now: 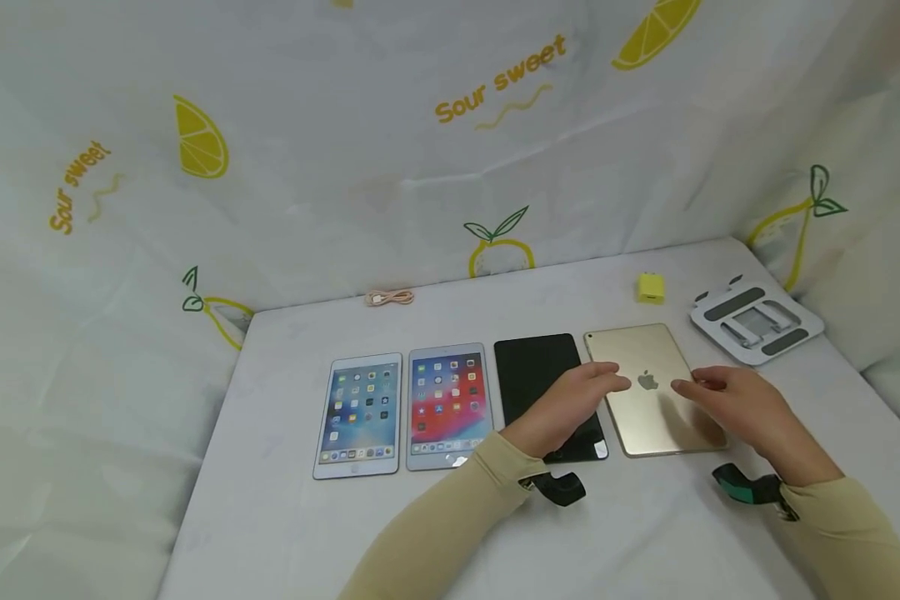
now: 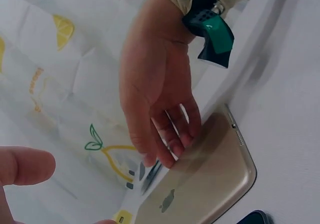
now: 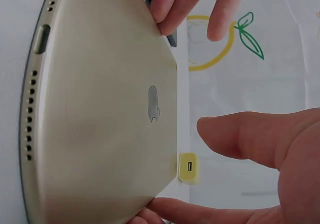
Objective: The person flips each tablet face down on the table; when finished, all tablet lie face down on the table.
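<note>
A gold tablet (image 1: 663, 421) with an apple logo lies back-up on the white table, between the two hands. At its left edge is the left hand (image 1: 570, 396), reaching across the black-screened tablet (image 1: 528, 367); its fingertips meet the edge in the right wrist view. The right hand (image 1: 750, 408) has its fingers at the opposite edge, with the thumb (image 3: 240, 136) raised off the back. Neither thumb presses on the gold tablet. Further left, two white-framed tablets with lit screens lie face-up, one with a red-blue screen (image 1: 450, 400), one with a blue screen (image 1: 362, 412).
Behind the gold tablet stands a yellow charger plug (image 1: 651, 288). A folding grey-white stand (image 1: 756, 321) lies at the back right, close to the right hand. A coiled cable (image 1: 390, 297) is at the back edge, by the lemon-printed cloth (image 1: 330, 208).
</note>
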Demonstrator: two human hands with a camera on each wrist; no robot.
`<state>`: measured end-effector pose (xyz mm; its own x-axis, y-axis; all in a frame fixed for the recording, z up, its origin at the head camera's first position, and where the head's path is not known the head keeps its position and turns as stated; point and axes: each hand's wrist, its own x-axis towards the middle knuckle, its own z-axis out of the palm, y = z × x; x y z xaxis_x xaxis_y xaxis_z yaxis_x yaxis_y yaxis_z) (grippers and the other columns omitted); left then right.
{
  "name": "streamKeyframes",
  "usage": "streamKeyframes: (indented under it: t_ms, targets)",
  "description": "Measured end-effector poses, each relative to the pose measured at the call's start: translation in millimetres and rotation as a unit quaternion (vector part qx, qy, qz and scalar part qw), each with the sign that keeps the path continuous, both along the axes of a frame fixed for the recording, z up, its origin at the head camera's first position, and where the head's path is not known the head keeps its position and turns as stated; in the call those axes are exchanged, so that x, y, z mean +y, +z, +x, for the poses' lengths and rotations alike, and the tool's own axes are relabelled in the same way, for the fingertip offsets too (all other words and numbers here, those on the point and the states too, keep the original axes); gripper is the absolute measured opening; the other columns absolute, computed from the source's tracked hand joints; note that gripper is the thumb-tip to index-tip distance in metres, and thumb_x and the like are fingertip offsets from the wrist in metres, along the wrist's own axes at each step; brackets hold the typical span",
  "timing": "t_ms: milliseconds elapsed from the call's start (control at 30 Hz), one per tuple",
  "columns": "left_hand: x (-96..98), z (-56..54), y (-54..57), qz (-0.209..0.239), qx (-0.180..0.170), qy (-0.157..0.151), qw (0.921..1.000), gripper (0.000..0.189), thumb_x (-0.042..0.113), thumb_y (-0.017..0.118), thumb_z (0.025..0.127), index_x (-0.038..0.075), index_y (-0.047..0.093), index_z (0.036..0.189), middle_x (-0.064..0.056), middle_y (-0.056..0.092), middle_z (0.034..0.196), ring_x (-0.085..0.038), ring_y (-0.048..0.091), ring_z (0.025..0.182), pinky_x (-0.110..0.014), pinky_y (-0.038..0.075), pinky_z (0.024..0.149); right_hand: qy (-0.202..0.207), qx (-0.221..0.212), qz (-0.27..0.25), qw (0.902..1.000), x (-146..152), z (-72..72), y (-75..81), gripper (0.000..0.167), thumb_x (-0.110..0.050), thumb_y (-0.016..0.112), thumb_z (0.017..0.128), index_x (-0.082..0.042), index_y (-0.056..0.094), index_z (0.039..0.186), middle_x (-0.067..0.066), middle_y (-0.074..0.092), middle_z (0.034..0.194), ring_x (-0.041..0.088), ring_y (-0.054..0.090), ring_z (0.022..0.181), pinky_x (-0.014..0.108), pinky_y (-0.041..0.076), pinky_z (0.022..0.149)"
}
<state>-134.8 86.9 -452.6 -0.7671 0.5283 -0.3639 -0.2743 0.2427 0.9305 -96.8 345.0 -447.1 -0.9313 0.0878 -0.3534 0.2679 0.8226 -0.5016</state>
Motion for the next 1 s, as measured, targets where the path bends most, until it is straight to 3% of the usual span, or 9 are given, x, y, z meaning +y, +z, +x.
streamKeyframes:
  t_ms: [167,300,433,533,733,1000]
  targets:
    - [2.6,3.0,3.3,-0.007,0.002,0.012,0.9999,0.055,0.046,0.064,0.103,0.021,0.061,0.153,0.014,0.059,0.154,-0.013,0.053,0.147,-0.044,0.046,0.123,0.000,-0.001,0.018,0.9998,-5.0,-0.9,3.6,0.088,-0.055,0.052,0.109,0.024,0.042,0.147,0.048,0.051,0.142,0.058,0.057,0.119,0.066,0.057,0.093]
    - [1.2,5.6,3.9,-0.020,0.016,0.020,0.9995,0.053,0.045,0.065,0.103,0.022,0.063,0.151,0.013,0.061,0.152,-0.013,0.058,0.142,-0.044,0.050,0.119,0.000,0.037,0.024,0.9990,-20.7,-1.6,1.6,0.084,-0.050,0.054,0.109,0.023,0.041,0.149,0.050,0.052,0.139,0.062,0.056,0.122,0.070,0.055,0.095]
    - [-11.5,8.1,6.3,-0.043,0.048,0.030,0.9975,0.053,0.045,0.065,0.103,0.023,0.063,0.151,0.007,0.063,0.153,-0.012,0.062,0.134,-0.044,0.053,0.116,0.018,0.093,0.009,0.9954,-51.7,-3.5,0.3,0.077,-0.043,0.059,0.109,0.020,0.044,0.150,0.050,0.056,0.135,0.062,0.057,0.124,0.071,0.053,0.097]
    - [-28.8,10.1,10.3,-0.067,0.082,0.050,0.9932,0.053,0.044,0.065,0.103,0.023,0.062,0.152,0.002,0.061,0.156,-0.016,0.062,0.134,-0.045,0.054,0.115,0.039,0.111,-0.005,0.9930,-79.7,-8.9,4.8,0.073,-0.042,0.061,0.109,0.017,0.047,0.151,0.047,0.057,0.138,0.060,0.060,0.125,0.070,0.054,0.098]
    - [-66.2,13.4,14.8,-0.114,0.125,0.098,0.9807,0.058,0.040,0.066,0.102,0.018,0.058,0.155,-0.006,0.047,0.166,-0.028,0.047,0.150,-0.058,0.046,0.123,0.064,0.098,-0.010,0.9930,-130.0,-26.5,12.2,0.076,-0.046,0.064,0.106,0.012,0.049,0.153,0.043,0.054,0.146,0.059,0.057,0.131,0.071,0.051,0.102]
    - [-91.5,16.0,7.5,-0.125,0.102,0.097,0.9821,0.057,0.040,0.065,0.102,0.014,0.060,0.152,-0.009,0.053,0.162,-0.030,0.048,0.149,-0.061,0.046,0.121,0.107,0.070,0.047,0.9906,-172.5,-38.0,10.3,0.083,-0.051,0.065,0.102,0.017,0.051,0.148,0.045,0.057,0.141,0.061,0.057,0.126,0.069,0.054,0.099]
